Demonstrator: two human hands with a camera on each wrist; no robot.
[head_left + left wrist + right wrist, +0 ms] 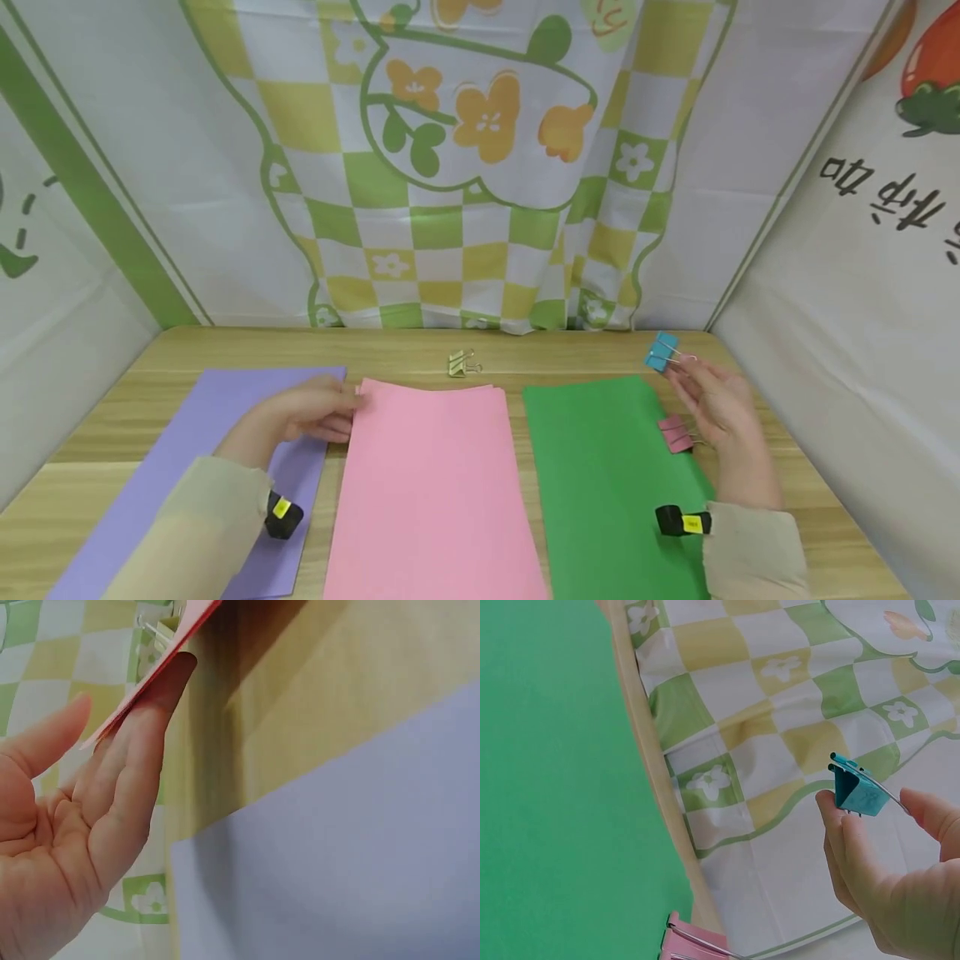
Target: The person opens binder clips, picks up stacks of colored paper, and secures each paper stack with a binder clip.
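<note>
My left hand [318, 408] is at the upper left edge of the pink paper sheets [435, 483]. In the left wrist view its fingers [142, 742] lie nearly straight under the raised edge, while the thumb stands apart from the paper. The right hand [716, 404] pinches a blue binder clip [662, 352] by its wire handles, held up near the table's far right corner; the right wrist view shows the clip [861, 791] between thumb and fingers. Below that hand, a pink binder clip [677, 434] sits at the right edge of the green paper [600, 475].
Purple paper [281, 500] lies at the left, under my left forearm. A pale yellow-green binder clip [459, 364] is on the wooden table [397, 354] behind the pink sheets. A checked cloth [450, 267] hangs along the far edge, with white cloth walls on both sides.
</note>
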